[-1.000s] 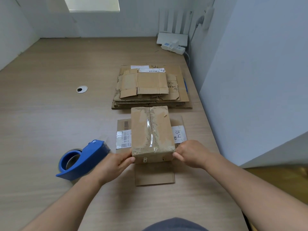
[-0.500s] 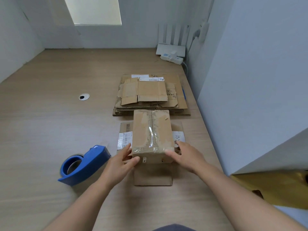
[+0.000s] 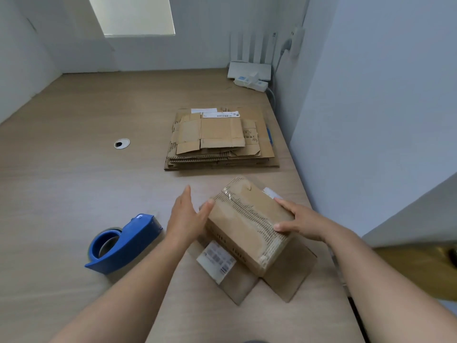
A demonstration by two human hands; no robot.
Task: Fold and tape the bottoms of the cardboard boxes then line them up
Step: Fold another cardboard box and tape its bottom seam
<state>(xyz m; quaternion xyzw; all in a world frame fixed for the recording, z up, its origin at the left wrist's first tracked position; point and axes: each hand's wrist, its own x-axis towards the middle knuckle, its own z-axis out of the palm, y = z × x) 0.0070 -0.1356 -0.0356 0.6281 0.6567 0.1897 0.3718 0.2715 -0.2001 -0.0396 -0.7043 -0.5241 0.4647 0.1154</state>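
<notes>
Cardboard box (image 3: 247,226): gripping right edge with right hand (image 3: 306,224), bracing left hand (image 3: 185,219) flat, fingers straight; probably needing even two-sided support while repositioning.

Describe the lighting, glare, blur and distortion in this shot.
Head view: soft, even light, only faint shadow under the tape dispenser; head view: the pale panel up top is washed out; head view: a glint on the clear tape on the box; head view: wide-angle bending tilts the walls, and the label print is too soft to read.
</notes>
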